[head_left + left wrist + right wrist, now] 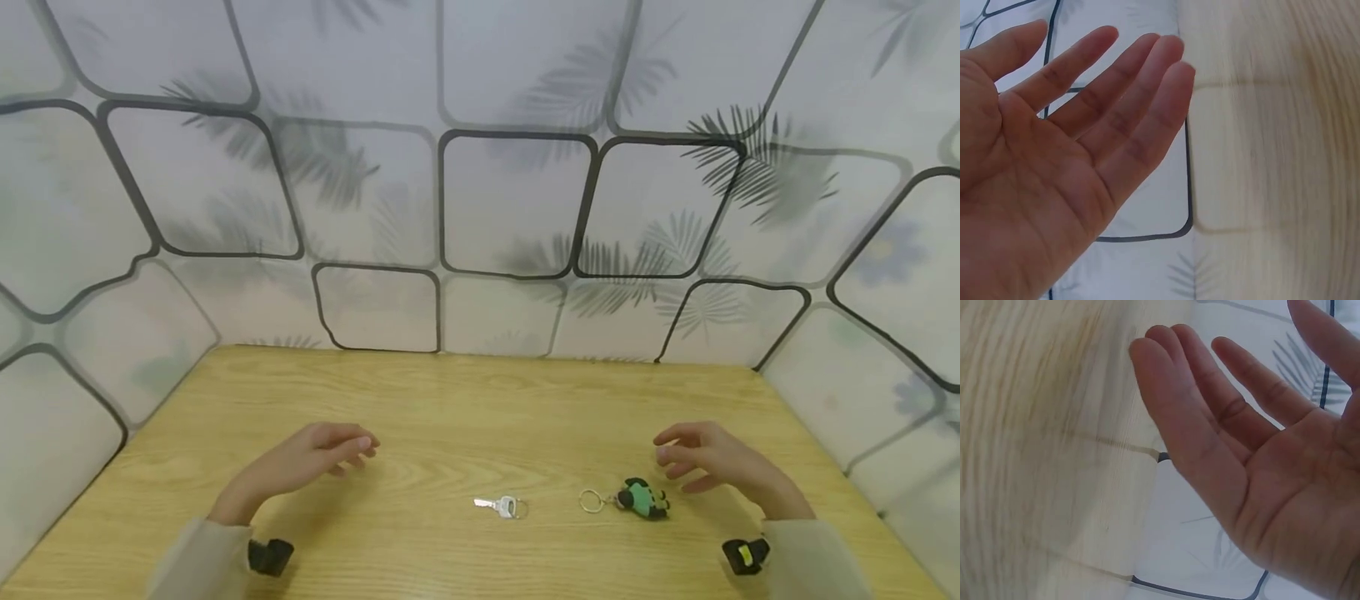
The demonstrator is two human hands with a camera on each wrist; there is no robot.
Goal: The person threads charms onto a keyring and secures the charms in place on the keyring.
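On the wooden table lies a silver key (504,506) with a small ring at its head, the blade pointing left. To its right is a keychain figure (643,499) in green and black, joined by a short chain to a metal ring (592,501). My left hand (318,457) hovers left of the key, holding nothing. In the left wrist view its palm and relaxed fingers (1141,134) show. Just right of the figure, apart from it, is my right hand (720,462). The right wrist view shows this palm bare, fingers (1166,406) loosely bent.
The light wood table (420,400) meets a back wall (495,200) covered in a pattern of dark outlines and leaves. Similar side walls (885,383) enclose it on left and right. A black strap device (270,557) sits at each wrist.
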